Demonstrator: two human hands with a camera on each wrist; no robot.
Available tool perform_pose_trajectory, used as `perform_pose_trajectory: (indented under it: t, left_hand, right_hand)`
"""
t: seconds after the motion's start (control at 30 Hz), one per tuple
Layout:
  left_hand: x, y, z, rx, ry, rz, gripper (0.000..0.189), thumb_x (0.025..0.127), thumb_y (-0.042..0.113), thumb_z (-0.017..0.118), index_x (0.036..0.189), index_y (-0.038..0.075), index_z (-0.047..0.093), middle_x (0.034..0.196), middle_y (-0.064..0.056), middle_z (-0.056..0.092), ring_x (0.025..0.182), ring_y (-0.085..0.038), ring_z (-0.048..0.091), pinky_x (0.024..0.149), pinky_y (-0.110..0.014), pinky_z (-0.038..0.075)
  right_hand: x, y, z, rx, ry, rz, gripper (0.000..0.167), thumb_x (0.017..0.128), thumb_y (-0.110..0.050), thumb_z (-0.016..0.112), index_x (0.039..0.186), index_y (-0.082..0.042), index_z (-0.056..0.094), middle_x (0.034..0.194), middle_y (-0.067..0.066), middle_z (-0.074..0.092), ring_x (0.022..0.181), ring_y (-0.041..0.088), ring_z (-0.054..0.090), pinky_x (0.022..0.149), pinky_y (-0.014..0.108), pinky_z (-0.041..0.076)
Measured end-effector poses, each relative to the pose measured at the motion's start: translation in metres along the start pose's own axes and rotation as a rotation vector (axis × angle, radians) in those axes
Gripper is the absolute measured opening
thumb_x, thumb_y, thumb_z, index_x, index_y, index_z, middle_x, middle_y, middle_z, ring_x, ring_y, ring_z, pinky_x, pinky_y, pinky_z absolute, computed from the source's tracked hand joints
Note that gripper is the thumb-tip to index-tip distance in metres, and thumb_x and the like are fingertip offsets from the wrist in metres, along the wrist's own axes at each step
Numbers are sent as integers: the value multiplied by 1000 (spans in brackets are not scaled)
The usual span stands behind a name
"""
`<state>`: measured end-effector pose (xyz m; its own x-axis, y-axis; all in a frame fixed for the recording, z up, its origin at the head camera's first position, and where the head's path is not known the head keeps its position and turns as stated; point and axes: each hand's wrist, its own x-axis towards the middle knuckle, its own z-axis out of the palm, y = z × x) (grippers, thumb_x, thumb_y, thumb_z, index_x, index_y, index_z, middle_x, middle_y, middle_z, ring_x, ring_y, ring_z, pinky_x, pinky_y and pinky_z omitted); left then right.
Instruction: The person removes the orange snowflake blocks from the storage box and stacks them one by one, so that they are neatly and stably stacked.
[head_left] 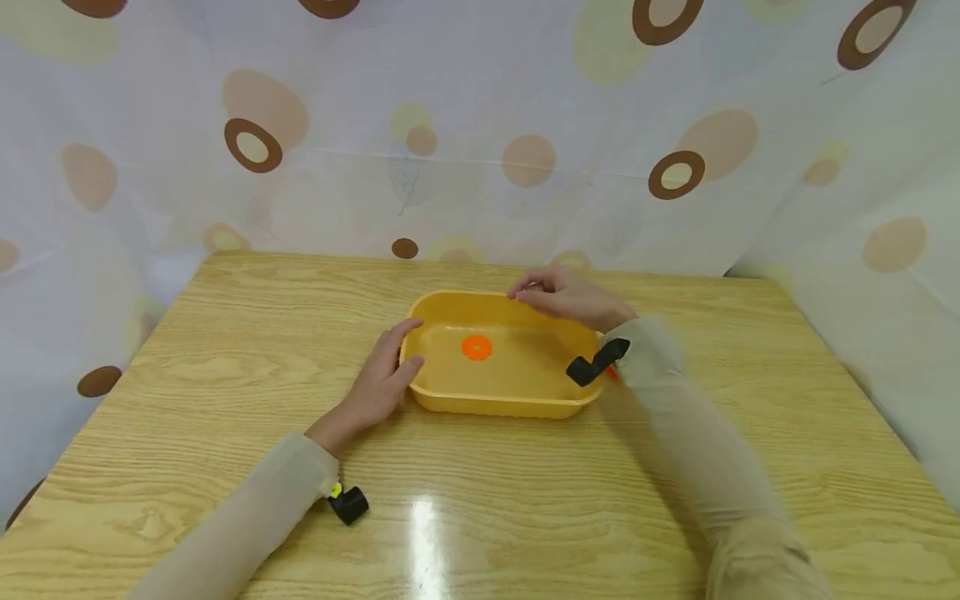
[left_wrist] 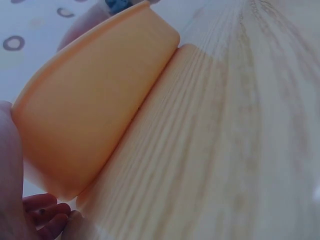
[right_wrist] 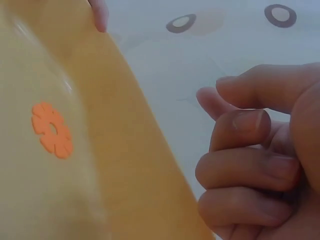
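A yellow plastic tray (head_left: 495,407) with raised walls sits on the wooden table. My left hand (head_left: 378,379) grips its left end, index finger and thumb at the rim. In the left wrist view other fingers (left_wrist: 46,212) curl low by the tray's corner. An orange flower-shaped disc (head_left: 476,347) with notches and a centre hole lies flat inside, also visible in the right wrist view. Over the far right rim hovers my right hand (head_left: 573,298), holding nothing. Its index finger and thumb point leftward with a gap between them; the other fingers are loosely curled.
A small red-orange piece (head_left: 612,372) shows at the tray's right end, partly hidden by the right wrist's black camera (head_left: 592,365). A patterned curtain (head_left: 465,167) hangs behind the table (head_left: 285,325). Another black wrist camera (head_left: 349,505) is on the left sleeve.
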<state>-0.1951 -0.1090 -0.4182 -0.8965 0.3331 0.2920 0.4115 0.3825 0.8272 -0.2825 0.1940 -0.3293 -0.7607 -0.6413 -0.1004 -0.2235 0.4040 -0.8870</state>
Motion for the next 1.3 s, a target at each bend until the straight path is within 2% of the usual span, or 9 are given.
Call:
perform_pose_trajectory:
  t: [0.3, 0.43, 0.53, 0.63, 0.7, 0.8, 1.1, 1.3]
  left_hand:
    - [2, 1, 4, -9, -8, 3, 50, 98, 15, 48, 144, 2, 36, 128, -24, 45, 103, -30, 42, 90, -43, 36]
    - [3, 2, 4, -9, -14, -1, 50, 98, 15, 48, 145, 2, 35, 131, -24, 44, 105, -30, 42, 92, -43, 36]
    - [2, 2, 3, -1, -13, 2, 49, 98, 14, 48, 144, 2, 36, 128, -24, 45, 103, -30, 42, 89, -42, 36]
    - [2, 1, 3, 8, -10, 8, 49, 98, 13, 48, 144, 1, 36, 125, -24, 46, 100, -30, 42, 87, -40, 36]
    - [2, 1, 2, 7, -6, 4, 49, 98, 13, 48, 144, 2, 36, 124, -24, 46, 99, -30, 42, 85, -39, 35]
    - [1, 0, 1, 9, -2, -3, 49, 98, 12, 48, 144, 2, 36, 123, -23, 45, 97, -29, 41, 83, -38, 35]
    - [0, 1, 0, 2, -11, -5, 50, 97, 13, 48, 145, 2, 35, 117, -23, 46, 95, -28, 40, 81, -38, 34]
    - [0, 2, -2, -6, -12, -10, 50, 97, 11, 47, 145, 2, 35, 129, -25, 44, 101, -31, 41, 85, -40, 34]
  right_hand:
    - [9, 6, 12, -17, -5, 26, 30, 100, -18, 50, 119, 3, 59, 63, -1, 37, 54, 12, 29, 58, 25, 31]
    - [14, 9, 17, -27, -11, 38, 29, 99, -17, 52, 118, 4, 58, 86, 9, 56, 66, 13, 36, 66, 27, 33]
    - [16, 7, 23, -54, -11, 45, 26, 98, -15, 54, 116, 3, 60, 97, 17, 57, 73, 16, 38, 69, 28, 34]
    - [18, 5, 28, -93, -13, 43, 24, 97, -13, 56, 115, 1, 62, 72, 10, 50, 64, 16, 35, 64, 28, 32]
    - [20, 5, 32, -107, -25, 35, 24, 96, -13, 57, 116, 0, 63, 63, 4, 42, 59, 15, 32, 61, 27, 32]
    - [26, 8, 36, -115, -52, 25, 25, 95, -14, 59, 116, -3, 64, 63, -2, 39, 56, 13, 30, 60, 26, 30]
    - [32, 14, 43, -115, -132, 49, 27, 92, -11, 61, 117, -4, 66, 61, -2, 34, 58, 13, 31, 62, 25, 30]
    - [35, 13, 47, -140, -169, 95, 33, 89, -7, 61, 122, -4, 64, 60, -3, 39, 53, 12, 31, 58, 24, 32]
